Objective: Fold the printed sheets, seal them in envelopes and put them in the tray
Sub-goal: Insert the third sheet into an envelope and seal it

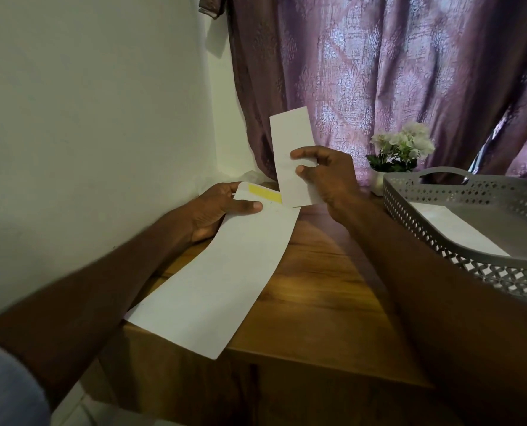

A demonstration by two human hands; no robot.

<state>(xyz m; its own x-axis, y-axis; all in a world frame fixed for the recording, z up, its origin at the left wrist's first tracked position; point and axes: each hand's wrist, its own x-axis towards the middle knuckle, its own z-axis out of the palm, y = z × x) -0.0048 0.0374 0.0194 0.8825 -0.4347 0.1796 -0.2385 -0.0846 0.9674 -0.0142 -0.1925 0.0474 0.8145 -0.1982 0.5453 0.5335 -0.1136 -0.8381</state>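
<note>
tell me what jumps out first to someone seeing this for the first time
Two hands meet mid-frame over a wooden table: the left hand holds a long white envelope with a yellow strip on its open flap, while the right hand pinches a folded sheet standing upright at the envelope's mouth. At the right sits a grey perforated tray with a white envelope inside, purple curtains behind.

Envelope (216, 272) in left hand (216, 210), folded sheet (291, 155) in right hand (327, 176)
</note>
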